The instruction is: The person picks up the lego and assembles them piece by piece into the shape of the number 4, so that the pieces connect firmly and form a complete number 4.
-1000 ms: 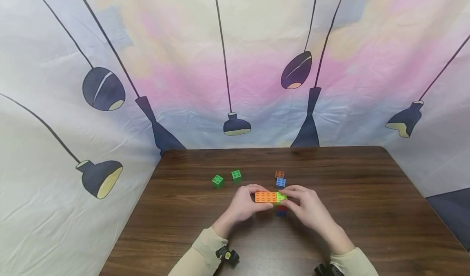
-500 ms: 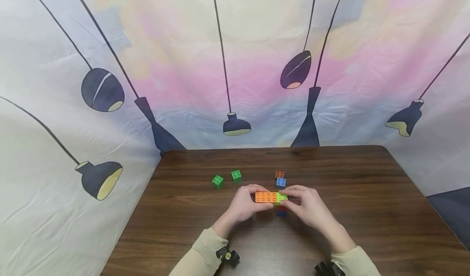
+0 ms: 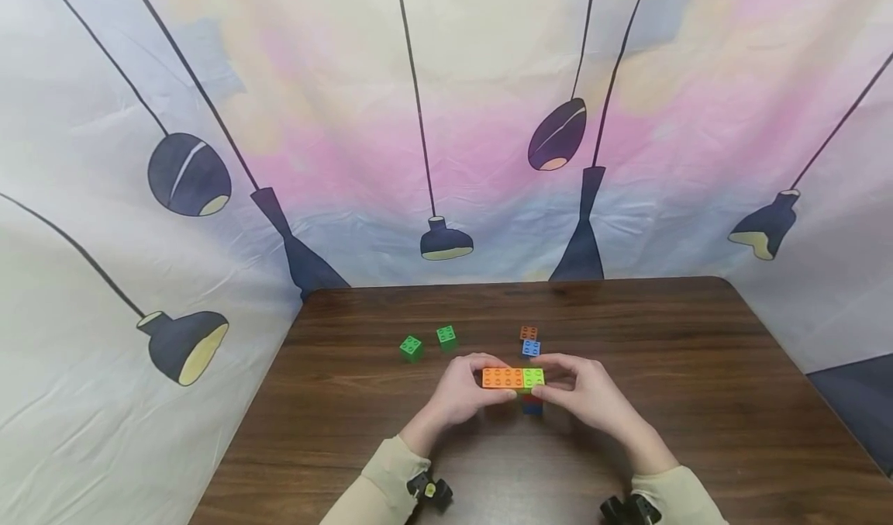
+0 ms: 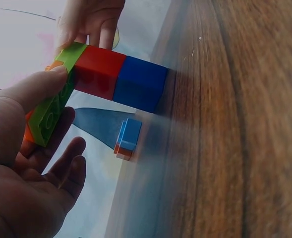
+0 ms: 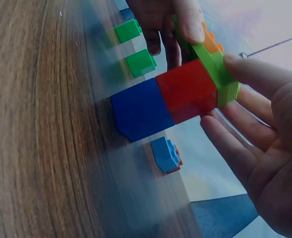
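Observation:
A blue brick [image 5: 142,110] stands on the table with a red brick [image 5: 188,91] stacked on it. Across the top lies a lime green brick [image 4: 54,106], overhanging to the left, its hollow underside showing in the left wrist view. An orange brick [image 3: 502,378] sits above the overhang, beside lime green studs [image 3: 533,378] at the right end. My left hand [image 3: 460,392] pinches the overhanging part between thumb and fingers. My right hand [image 3: 589,393] holds the lime green right end, thumb at the near side and fingers at the far side.
Behind the tower, a small light blue brick [image 3: 532,348] and an orange-brown brick [image 3: 529,333] lie together. Two green bricks, a nearer one [image 3: 411,347] and a farther one [image 3: 446,336], are farther left on the wooden table [image 3: 663,354]. A printed cloth [image 3: 335,122] hangs behind.
My right thumb and fingertips have drawn back off the lime green studs to the brick's sides. My left hand keeps its grip, and the tower stays in place.

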Available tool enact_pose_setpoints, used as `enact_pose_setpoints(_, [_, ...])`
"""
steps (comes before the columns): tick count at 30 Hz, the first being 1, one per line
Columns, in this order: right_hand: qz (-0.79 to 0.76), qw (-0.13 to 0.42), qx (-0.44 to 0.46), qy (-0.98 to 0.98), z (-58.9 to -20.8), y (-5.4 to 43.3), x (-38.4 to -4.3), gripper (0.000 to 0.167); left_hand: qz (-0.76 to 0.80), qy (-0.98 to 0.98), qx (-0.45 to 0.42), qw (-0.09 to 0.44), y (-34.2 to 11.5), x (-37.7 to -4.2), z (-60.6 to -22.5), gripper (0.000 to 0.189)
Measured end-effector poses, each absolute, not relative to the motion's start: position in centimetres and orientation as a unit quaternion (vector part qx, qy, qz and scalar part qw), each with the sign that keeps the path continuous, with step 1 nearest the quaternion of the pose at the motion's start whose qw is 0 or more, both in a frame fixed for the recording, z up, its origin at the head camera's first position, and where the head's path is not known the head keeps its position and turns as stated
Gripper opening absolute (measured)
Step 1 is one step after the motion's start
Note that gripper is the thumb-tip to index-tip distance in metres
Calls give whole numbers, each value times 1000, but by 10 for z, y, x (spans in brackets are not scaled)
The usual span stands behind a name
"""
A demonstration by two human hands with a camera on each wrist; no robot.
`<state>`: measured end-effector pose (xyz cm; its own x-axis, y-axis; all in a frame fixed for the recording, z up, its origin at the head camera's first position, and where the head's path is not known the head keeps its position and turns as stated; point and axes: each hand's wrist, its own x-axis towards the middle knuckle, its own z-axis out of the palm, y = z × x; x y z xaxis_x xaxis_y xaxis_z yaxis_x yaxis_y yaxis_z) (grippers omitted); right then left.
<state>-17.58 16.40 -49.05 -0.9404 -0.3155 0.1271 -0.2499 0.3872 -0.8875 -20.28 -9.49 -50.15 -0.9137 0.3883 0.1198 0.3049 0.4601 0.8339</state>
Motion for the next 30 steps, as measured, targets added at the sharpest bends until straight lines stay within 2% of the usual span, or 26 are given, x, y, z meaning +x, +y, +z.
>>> enact_pose_setpoints(5, [-535,47,-164,827,-492,166,-177,32,480,852,206,44,-96,-202,-501,33])
enact_pose_setpoints(9, [-524,46,-158,835,-492,166,-177,32,480,851,206,43,-96,-203,-502,33])
enact_pose_setpoints(13, [-524,52,-160,835,-493,168,-178,34,481,851,205,44,-96,-203,-502,33])
enact_pose_setpoints(19, [-562,88,-180,803,-500,172,-181,44,483,851,203,49,-97,-202,-503,33])
enact_pose_setpoints(26, [-535,65,-183,822,-504,174,-183,42,482,851,204,46,-96,-202,-502,34])
enact_pose_setpoints(30, [-534,70,-172,825,-504,174,-183,41,478,854,202,46,-95,-202,-501,35])
